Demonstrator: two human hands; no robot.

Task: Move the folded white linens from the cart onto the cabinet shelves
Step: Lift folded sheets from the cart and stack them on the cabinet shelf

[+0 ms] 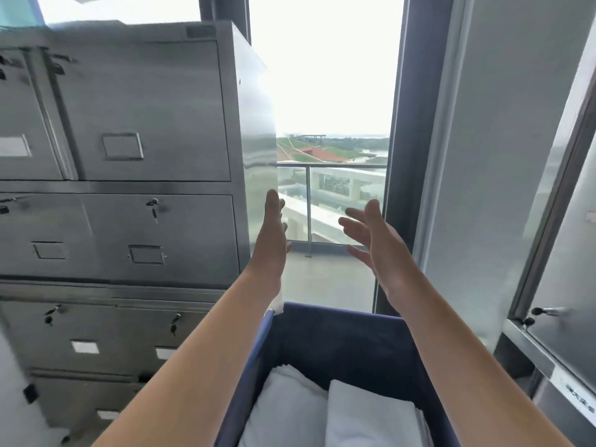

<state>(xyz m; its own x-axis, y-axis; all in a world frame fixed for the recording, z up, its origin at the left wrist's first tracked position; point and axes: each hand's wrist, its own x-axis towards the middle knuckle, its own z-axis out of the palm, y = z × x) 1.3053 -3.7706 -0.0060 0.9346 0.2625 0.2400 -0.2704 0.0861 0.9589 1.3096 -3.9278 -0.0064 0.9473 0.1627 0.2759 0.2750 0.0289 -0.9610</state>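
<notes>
Two stacks of folded white linens lie inside a dark blue fabric cart at the bottom centre. Both my arms reach forward above the cart. My left hand is held edge-on with fingers straight and apart, holding nothing, close to the right side of the steel cabinet. My right hand is raised with fingers spread and palm turned toward the left, also holding nothing. Neither hand touches the linens or the cabinet. All cabinet doors in view are closed.
The steel cabinet on the left has several closed doors with keys in their locks. A tall window with a balcony rail is straight ahead. On the right stands another unit with a frosted door and keys.
</notes>
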